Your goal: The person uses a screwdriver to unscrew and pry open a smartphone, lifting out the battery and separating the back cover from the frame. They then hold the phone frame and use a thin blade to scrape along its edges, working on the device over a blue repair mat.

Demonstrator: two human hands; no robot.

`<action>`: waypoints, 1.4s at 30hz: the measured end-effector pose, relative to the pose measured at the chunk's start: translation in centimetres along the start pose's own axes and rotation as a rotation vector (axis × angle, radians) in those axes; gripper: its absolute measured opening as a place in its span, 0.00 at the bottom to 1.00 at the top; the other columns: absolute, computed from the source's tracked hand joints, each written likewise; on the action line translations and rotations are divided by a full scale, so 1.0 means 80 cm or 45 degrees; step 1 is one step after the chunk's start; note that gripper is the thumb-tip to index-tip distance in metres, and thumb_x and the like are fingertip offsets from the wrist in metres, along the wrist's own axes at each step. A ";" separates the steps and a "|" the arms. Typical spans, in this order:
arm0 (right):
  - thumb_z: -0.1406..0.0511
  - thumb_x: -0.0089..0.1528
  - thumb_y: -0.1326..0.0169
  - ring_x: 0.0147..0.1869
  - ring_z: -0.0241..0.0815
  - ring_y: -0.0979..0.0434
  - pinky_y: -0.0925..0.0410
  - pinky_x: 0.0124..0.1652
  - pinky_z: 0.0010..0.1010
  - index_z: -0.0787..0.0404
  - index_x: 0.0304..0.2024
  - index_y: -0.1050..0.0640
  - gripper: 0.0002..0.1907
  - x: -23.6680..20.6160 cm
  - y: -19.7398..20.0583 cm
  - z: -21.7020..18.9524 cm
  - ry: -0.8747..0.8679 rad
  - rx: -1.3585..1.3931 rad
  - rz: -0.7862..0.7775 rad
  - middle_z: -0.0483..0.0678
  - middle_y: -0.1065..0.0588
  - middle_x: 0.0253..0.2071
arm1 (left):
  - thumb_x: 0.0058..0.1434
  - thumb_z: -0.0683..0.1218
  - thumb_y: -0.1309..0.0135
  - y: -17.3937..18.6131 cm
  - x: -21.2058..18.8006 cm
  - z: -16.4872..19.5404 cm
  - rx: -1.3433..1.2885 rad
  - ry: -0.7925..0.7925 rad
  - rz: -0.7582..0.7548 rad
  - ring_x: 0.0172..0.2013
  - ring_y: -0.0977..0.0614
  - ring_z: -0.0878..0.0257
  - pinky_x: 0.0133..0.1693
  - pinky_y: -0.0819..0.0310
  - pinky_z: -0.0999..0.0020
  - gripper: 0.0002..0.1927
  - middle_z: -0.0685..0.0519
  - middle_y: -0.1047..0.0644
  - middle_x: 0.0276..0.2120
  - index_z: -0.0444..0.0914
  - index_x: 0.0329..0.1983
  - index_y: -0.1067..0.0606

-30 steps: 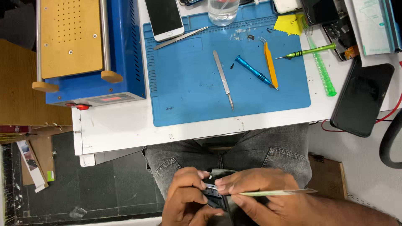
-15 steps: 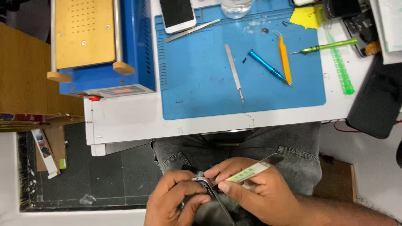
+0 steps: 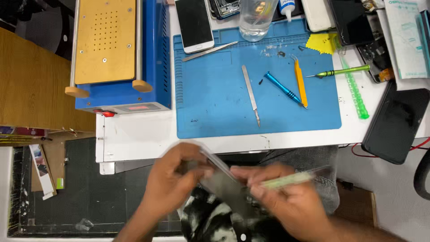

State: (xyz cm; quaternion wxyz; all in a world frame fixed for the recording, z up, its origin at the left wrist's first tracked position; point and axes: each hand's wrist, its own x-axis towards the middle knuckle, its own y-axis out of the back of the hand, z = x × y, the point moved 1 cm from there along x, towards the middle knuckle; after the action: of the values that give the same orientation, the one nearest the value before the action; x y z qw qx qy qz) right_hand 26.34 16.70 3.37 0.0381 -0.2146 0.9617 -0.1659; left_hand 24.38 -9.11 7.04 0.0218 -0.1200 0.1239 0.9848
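Two hands work over the lap, below the near edge of the blue mat (image 3: pixel 215 103). The left hand (image 3: pixel 172 183) has its fingers closed on a flat grey phone part (image 3: pixel 221 179), tilted and blurred, so its exact kind cannot be told. The right hand (image 3: pixel 286 201) pinches one thin green-handled tool (image 3: pixel 291 178) between thumb and fingers, its blurred tip pointing away from the part, to the right.

On the mat lie five slim tools: one pair of silver tweezers (image 3: pixel 209 50) at its far left, one flat metal blade (image 3: pixel 251 94) in the middle, one blue screwdriver (image 3: pixel 283 88) right of the blade, one yellow tweezers (image 3: pixel 300 82) just beside that, and one green screwdriver (image 3: pixel 342 71) crossing the mat's right edge. One yellow cloth (image 3: pixel 323 43) sits at the far right corner. One clear bottle (image 3: pixel 256 18) stands at the mat's far edge, with one white phone (image 3: pixel 194 24) left of it. One blue heating machine (image 3: pixel 116 58) with a yellow plate stands left of the mat. One green ruler (image 3: pixel 354 92) and one black phone (image 3: pixel 394 121) lie right of it.
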 end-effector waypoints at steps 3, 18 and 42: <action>0.69 0.69 0.47 0.46 0.47 0.22 0.26 0.43 0.35 0.67 0.46 0.23 0.07 0.061 0.025 -0.014 0.062 -0.306 0.169 0.64 0.21 0.59 | 0.61 0.35 0.42 0.005 0.076 0.025 -0.070 -0.515 -0.080 0.47 0.19 0.64 0.49 0.21 0.68 0.10 0.52 0.23 0.46 0.38 0.44 0.27; 0.68 0.71 0.47 0.59 0.42 0.20 0.25 0.53 0.28 0.67 0.51 0.24 0.09 0.143 0.023 -0.028 0.494 -0.149 0.085 0.58 0.22 0.55 | 0.51 0.39 0.31 0.031 0.123 0.078 0.606 -1.071 0.034 0.50 0.18 0.53 0.49 0.23 0.60 0.15 0.47 0.21 0.46 0.37 0.40 0.23; 0.73 0.64 0.40 0.51 0.43 0.13 0.20 0.46 0.28 0.63 0.46 0.21 0.08 0.150 -0.006 -0.059 0.722 -0.653 0.132 0.51 0.17 0.45 | 0.60 0.38 0.39 0.017 0.080 0.085 0.534 -0.918 0.091 0.48 0.14 0.58 0.65 0.25 0.54 0.04 0.51 0.18 0.41 0.38 0.37 0.20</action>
State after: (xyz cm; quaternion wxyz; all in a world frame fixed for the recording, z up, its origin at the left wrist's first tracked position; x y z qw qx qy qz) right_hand 15.00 12.58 7.94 -0.2758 -0.1140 0.9540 0.0295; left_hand 16.47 -8.61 12.21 0.0534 0.2437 0.3102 0.9173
